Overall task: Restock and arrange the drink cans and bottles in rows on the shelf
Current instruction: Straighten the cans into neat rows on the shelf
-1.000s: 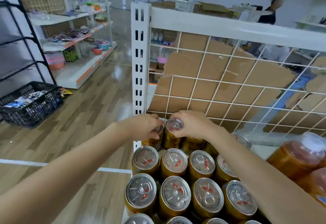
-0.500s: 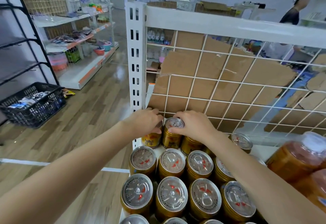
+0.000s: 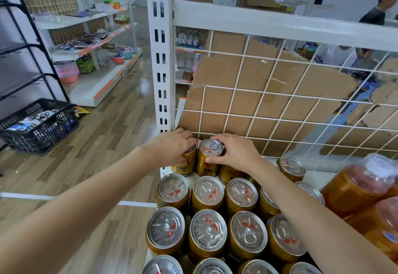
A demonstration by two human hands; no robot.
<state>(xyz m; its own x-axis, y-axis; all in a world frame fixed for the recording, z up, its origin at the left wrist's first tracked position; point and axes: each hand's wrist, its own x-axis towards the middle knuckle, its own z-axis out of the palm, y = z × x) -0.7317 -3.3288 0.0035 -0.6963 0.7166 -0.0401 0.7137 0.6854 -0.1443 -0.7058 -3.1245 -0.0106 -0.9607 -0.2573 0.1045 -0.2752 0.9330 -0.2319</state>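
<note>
Where gold cans crowd the white shelf — wood-plank floor beyond

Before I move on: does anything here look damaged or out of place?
The brown cardboard sheet behind the white wire mesh panel is torn, with ragged edges and gaps. A dark foil packet lies on the wooden floor beside the black plastic crate.

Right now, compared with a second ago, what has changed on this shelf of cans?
Little. Both hands keep their grips: the left hand on the corner can, the right hand on the can beside it. That pair seems nudged slightly backward, opening a sliver of shelf before the next row. The person in the background moved rightward. The front rows of cans and the bottles stayed put.
</note>
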